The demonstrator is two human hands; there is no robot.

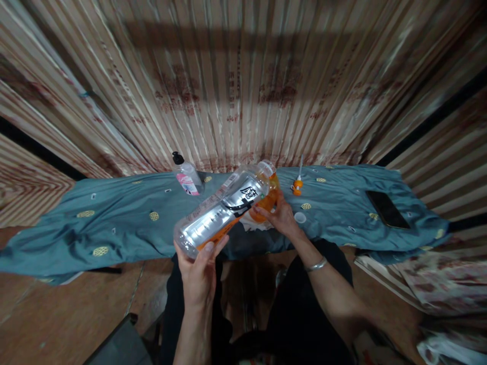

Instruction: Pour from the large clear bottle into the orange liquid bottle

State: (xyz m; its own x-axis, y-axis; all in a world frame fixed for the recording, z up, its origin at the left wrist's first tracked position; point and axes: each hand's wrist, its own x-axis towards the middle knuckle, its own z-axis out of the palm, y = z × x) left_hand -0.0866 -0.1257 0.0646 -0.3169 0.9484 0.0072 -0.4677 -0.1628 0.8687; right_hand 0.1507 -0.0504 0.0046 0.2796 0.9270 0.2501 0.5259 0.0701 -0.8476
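Observation:
My left hand is wrapped around the base of a large clear plastic bottle with a silver and orange label. The bottle is tilted, its neck up and to the right. At that neck stands a smaller orange bottle, partly hidden behind it, and my right hand grips its side. Whether the two mouths touch, I cannot tell. An orange pump top with a pale tube pointing up sits to the right. Beside my right hand lies a small whitish cap. White tissue shows under the orange bottle.
A clear pump bottle with a black top and pink label stands at the back left. On the right lies a dark phone. A teal patterned cloth covers the narrow table, with a striped curtain behind.

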